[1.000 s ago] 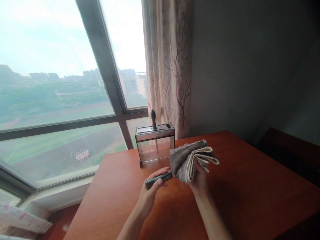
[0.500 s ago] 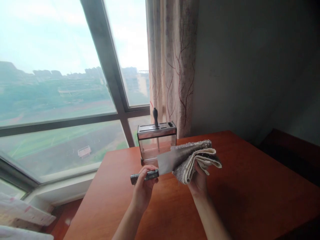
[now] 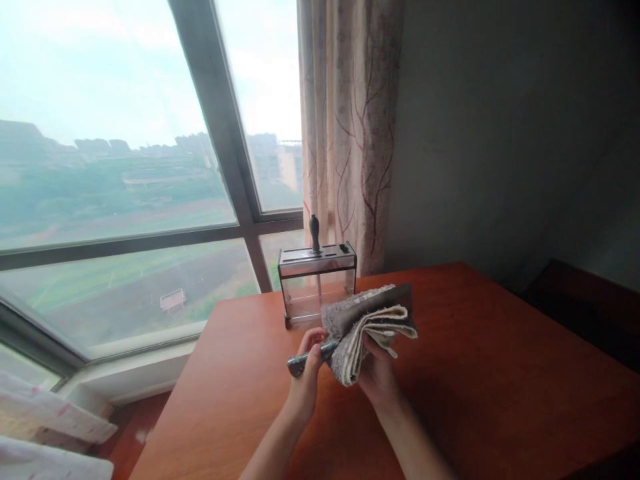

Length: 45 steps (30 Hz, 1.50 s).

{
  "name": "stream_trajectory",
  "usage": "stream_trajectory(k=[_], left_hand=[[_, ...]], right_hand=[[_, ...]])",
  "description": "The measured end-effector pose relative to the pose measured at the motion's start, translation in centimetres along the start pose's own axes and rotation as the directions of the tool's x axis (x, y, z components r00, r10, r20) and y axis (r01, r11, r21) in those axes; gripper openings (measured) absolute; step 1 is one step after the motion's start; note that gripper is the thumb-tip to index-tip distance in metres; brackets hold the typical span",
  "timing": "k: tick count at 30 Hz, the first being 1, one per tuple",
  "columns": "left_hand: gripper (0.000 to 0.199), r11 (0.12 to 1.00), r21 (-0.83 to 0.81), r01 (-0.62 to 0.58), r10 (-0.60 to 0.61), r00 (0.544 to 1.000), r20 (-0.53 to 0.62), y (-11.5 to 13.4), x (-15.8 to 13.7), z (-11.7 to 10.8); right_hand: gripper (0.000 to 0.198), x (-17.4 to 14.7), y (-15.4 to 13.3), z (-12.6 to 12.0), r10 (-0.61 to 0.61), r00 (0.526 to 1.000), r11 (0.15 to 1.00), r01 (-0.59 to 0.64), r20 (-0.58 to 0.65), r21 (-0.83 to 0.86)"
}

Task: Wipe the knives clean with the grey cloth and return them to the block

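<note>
My left hand (image 3: 306, 370) is closed around the dark handle of a cleaver (image 3: 383, 301), its wide metal blade pointing right and slightly up. A folded grey-and-cream cloth (image 3: 353, 360) wraps around the blade from below, and my right hand (image 3: 380, 377) grips it from underneath. Part of the blade sticks out past the cloth at the upper right; the edge inside the folds is hidden. Just behind the cloth stands a knife block (image 3: 317, 263) with clear sides, a slotted metal top and one dark-handled tool upright in it.
Both hands are above a reddish-brown wooden table (image 3: 225, 393). A large window (image 3: 150, 187) borders its left and back side, with a patterned curtain (image 3: 357, 133) behind the knife block. A dark grey wall (image 3: 490, 147) rises at the right.
My right hand and the cloth have slid left along the blade to near the handle, while the left hand has moved slightly right. More of the blade's far end now shows beyond the cloth.
</note>
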<state>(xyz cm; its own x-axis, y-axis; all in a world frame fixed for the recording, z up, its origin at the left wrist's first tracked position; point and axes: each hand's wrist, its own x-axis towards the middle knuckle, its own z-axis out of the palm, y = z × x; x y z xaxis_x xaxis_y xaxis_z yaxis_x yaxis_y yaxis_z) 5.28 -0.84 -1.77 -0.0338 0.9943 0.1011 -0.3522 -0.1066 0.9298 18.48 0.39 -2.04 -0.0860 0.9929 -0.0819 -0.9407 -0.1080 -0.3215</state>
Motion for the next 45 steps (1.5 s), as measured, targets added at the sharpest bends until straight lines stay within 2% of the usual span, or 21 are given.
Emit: stream_trajectory(k=[2,5,9,13,16,20,22,26,31,36,39,42,45], left_hand=[[0.029,0.999,0.031,-0.012,0.013,1.0,-0.007,0.0,0.2,-0.4],[0.027,0.998,0.068,-0.012,0.008,0.998,0.056,0.8,0.5,-1.1],[0.028,0.999,0.041,0.014,-0.02,0.992,0.127,2.3,1.0,-1.8],[0.025,0.991,-0.097,0.093,-0.086,0.994,0.073,3.3,1.5,-2.6],[0.025,0.973,-0.196,0.124,-0.124,0.992,0.013,3.6,1.8,-3.2],[0.022,0.945,-0.299,0.133,-0.155,0.987,-0.051,3.6,2.0,-3.2],[0.02,0.932,-0.337,0.135,-0.163,0.985,-0.056,3.5,2.0,-3.0],[0.018,0.906,-0.398,0.141,-0.179,0.982,-0.061,3.1,1.8,-2.5],[0.016,0.851,-0.507,0.135,-0.202,0.976,-0.079,3.2,1.9,-2.4],[0.016,0.804,-0.585,0.109,-0.199,0.976,-0.092,3.2,1.8,-2.2],[0.018,0.806,-0.572,0.155,-0.213,0.977,-0.035,2.7,1.4,-1.6],[0.019,0.856,-0.471,0.212,-0.21,0.976,0.057,2.1,0.8,-0.9],[0.023,0.934,-0.314,0.17,-0.15,0.985,0.088,1.8,0.4,-0.4]], right_hand=[[0.024,0.0,0.1,0.0,-0.019,1.0,0.999,0.019,-0.009,-0.036],[0.027,0.2,-0.4,0.0,-0.056,0.998,0.996,0.055,-0.013,-0.072],[0.031,0.5,-2.4,-0.2,-0.159,0.987,0.986,0.158,-0.024,-0.058],[0.036,0.7,-5.1,-0.7,-0.291,0.954,0.957,0.29,-0.07,-0.024],[0.038,0.5,-6.2,-1.0,-0.318,0.946,0.948,0.317,-0.063,-0.028],[0.039,0.0,-6.4,-0.9,-0.301,0.953,0.953,0.301,-0.039,0.002],[0.045,-0.1,-6.3,-0.7,-0.284,0.958,0.959,0.284,-0.046,-0.002],[0.04,0.0,-6.1,-0.6,-0.266,0.961,0.964,0.265,-0.07,-0.018],[0.041,0.0,-5.8,-0.6,-0.247,0.969,0.969,0.247,0.005,-0.007],[0.043,-0.4,-4.4,-0.5,-0.197,0.98,0.98,0.197,0.005,-0.031],[0.04,-0.6,-2.8,-0.3,-0.093,0.994,0.995,0.096,0.065,-0.035],[0.038,-0.6,-1.4,-0.1,0.02,0.996,0.997,-0.014,0.083,-0.079],[0.033,-0.1,-1.0,-0.1,-0.031,0.999,0.996,0.03,-0.007,-0.08]])
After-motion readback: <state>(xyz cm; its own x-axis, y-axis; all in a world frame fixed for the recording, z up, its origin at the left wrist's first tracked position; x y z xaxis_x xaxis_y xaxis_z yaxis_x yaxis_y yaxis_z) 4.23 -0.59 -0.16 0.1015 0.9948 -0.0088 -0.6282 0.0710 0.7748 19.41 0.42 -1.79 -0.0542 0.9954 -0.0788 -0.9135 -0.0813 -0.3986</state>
